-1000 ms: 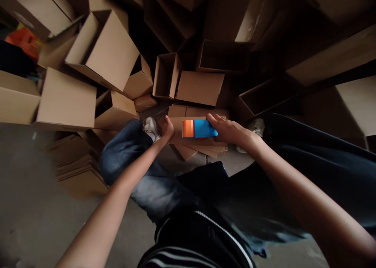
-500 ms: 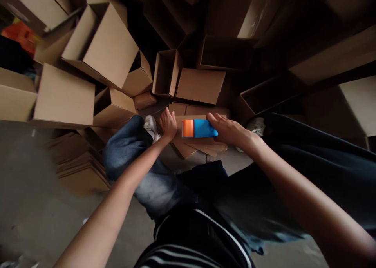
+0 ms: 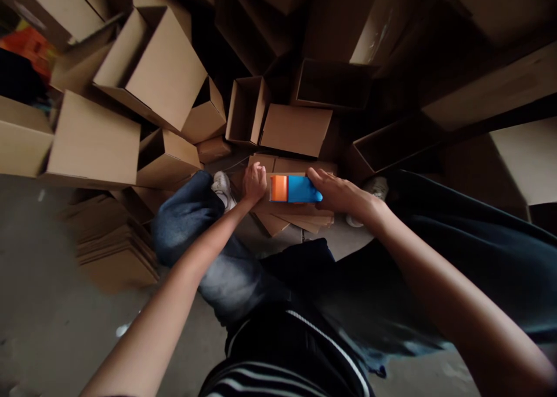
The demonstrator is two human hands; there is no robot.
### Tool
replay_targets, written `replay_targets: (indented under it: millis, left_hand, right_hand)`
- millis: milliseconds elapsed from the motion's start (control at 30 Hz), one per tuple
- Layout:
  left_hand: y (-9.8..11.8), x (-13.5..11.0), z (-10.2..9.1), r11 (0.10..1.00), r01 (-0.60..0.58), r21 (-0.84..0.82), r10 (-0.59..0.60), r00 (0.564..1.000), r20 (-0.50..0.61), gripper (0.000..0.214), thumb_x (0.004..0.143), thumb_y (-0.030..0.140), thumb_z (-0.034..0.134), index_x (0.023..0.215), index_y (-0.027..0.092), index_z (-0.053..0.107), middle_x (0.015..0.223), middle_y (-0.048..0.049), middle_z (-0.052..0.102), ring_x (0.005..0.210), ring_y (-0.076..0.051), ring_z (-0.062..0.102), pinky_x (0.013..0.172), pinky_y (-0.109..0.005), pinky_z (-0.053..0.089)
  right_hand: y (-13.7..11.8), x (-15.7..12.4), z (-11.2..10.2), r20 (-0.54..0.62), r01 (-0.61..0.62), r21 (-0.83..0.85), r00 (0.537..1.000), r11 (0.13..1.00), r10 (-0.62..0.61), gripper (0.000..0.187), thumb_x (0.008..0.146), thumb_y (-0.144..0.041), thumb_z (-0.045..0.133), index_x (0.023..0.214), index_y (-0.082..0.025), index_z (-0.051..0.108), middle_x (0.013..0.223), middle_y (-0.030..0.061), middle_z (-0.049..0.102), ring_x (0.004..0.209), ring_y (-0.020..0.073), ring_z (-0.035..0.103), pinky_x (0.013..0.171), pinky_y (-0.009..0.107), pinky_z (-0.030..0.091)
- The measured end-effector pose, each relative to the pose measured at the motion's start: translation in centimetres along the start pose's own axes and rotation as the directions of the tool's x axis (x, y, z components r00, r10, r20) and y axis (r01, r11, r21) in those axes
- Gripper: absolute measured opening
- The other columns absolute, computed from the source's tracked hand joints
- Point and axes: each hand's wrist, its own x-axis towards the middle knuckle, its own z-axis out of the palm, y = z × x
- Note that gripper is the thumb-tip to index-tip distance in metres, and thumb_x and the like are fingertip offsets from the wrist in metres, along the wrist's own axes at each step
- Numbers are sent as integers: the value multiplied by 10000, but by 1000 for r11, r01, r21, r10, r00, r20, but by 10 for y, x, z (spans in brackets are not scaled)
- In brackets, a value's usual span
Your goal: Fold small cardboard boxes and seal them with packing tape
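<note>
My right hand (image 3: 342, 194) grips a blue and orange tape dispenser (image 3: 304, 189), its orange end pointing left. The dispenser lies over the middle of a flat cardboard piece (image 3: 296, 163) on the floor between my feet. Beside the dispenser's orange end, my left hand (image 3: 255, 182) is at the left side of the cardboard, holding nothing that shows. Its fingers are bent a little, with the fingertips up. Below both hands, more flat cardboard sheets (image 3: 300, 220) stick out in a fanned stack.
Open cardboard boxes (image 3: 248, 109) are heaped all along the far side. A large tilted box (image 3: 163, 66) stands on the left, and a folded cardboard stack (image 3: 119, 257) lies on the grey floor (image 3: 39, 281). My white shoes (image 3: 223, 189) flank the cardboard.
My left hand has turned and shifted slightly right, closer to the dispenser, its fingers more bent. The right hand still holds the dispenser in nearly the same place.
</note>
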Motion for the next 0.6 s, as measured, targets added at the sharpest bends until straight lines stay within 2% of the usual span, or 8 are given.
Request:
replay_targets:
  millis: [133, 233, 367, 500, 600]
  left_hand:
    - [0, -2, 5, 999, 31, 29, -29, 998, -49, 345, 1007, 301, 410, 1276, 143, 557, 1338, -203, 599, 1406, -306, 433, 1199, -455, 260]
    - [-1, -1, 12, 998, 12, 63, -7, 997, -79, 377, 1014, 326, 389, 1316, 158, 542, 1409, -198, 557, 1457, -295, 367, 1222, -484, 211]
    - [2, 2, 17, 998, -52, 37, 53, 998, -19, 383, 1012, 305, 375, 1340, 175, 525, 1492, -165, 498, 1499, -246, 297, 1251, -467, 154]
    - [5, 4, 16, 998, -30, -56, 34, 997, 66, 332, 1009, 262, 383, 1284, 205, 559, 1438, -140, 551, 1450, -245, 375, 1230, -435, 216]
    - [2, 4, 16, 996, -67, -59, 70, 996, 54, 269, 1014, 282, 420, 1211, 209, 588, 1303, -126, 631, 1349, -254, 482, 1194, -405, 273]
  right_hand:
    - [-1, 0, 1, -21, 19, -2, 1000, 1000, -19, 588, 721, -137, 667, 1253, -193, 421, 1206, 133, 594, 1049, 295, 649, 690, 314, 460]
    - [-3, 1, 3, -28, 13, -28, 1000, 1000, -13, 584, 715, -132, 659, 1243, -182, 418, 1210, 140, 587, 1061, 295, 645, 685, 306, 457]
    - [-5, 3, 5, -56, 35, -54, 998, 998, -38, 534, 727, -130, 615, 1219, -201, 422, 1183, 128, 598, 1059, 282, 641, 670, 292, 452]
    - [-6, 2, 4, -56, 28, -52, 998, 998, -31, 503, 738, -126, 592, 1205, -199, 420, 1183, 127, 599, 1059, 279, 638, 666, 291, 443]
    - [-6, 1, 3, -34, 11, -38, 999, 999, -12, 488, 746, -123, 591, 1198, -194, 421, 1192, 125, 596, 1063, 276, 635, 661, 291, 433]
